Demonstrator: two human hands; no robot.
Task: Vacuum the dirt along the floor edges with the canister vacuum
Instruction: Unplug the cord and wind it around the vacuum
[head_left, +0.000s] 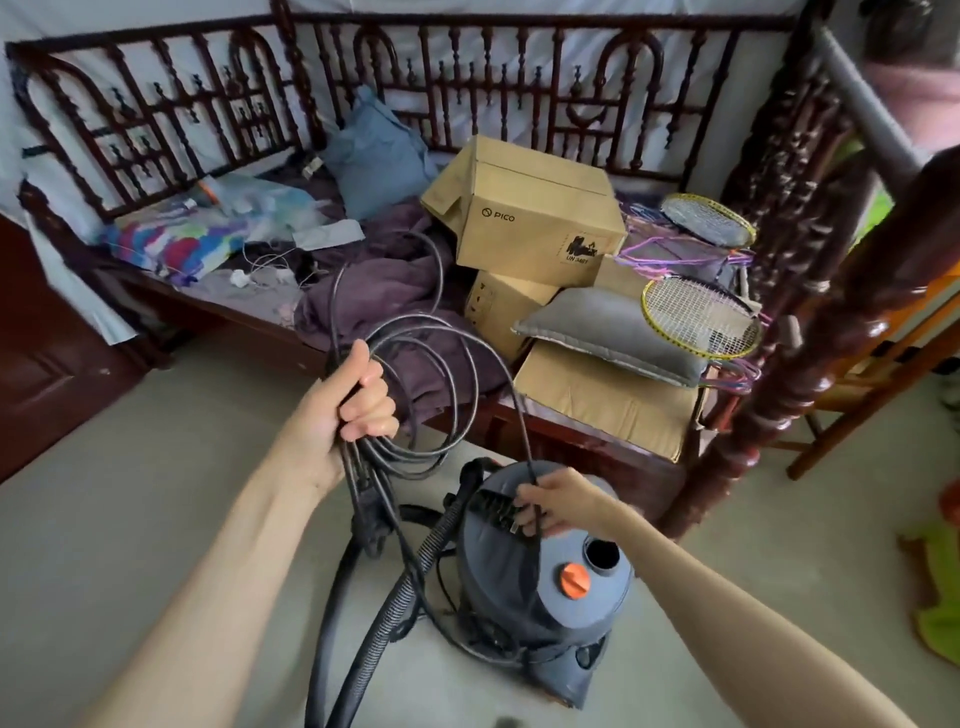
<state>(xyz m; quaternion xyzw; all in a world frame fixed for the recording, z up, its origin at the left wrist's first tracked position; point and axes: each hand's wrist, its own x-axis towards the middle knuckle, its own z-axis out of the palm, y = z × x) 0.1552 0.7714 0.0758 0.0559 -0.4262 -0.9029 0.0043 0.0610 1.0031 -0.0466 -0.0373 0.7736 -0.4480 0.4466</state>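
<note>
Grey and squat, the canister vacuum (540, 587) stands on the pale floor (156, 519) just in front of a dark carved wooden bed (571, 447). An orange knob (575, 580) and an open round port (602, 555) sit on its top. A black ribbed hose (395, 587) runs from the canister's left side down across the floor toward the viewer.

The left hand (345, 410) is raised above the floor, its fingers curled tightly round several loops of black power cord (441, 358), which fan upward and to the right in front of the bed. One strand arcs down to the right hand (558, 506), which rests on top of the canister and pinches the cord between thumb and fingers beside a black handle (493, 506).

On the bed lie a rumpled purple blanket (374, 296), a blue pillow (374, 156), stacked cardboard boxes (530, 213), a grey cushion (613, 332) and two yellow-framed badminton rackets (701, 317). A wooden chair (893, 364) stands at the right, beyond the bedpost.
</note>
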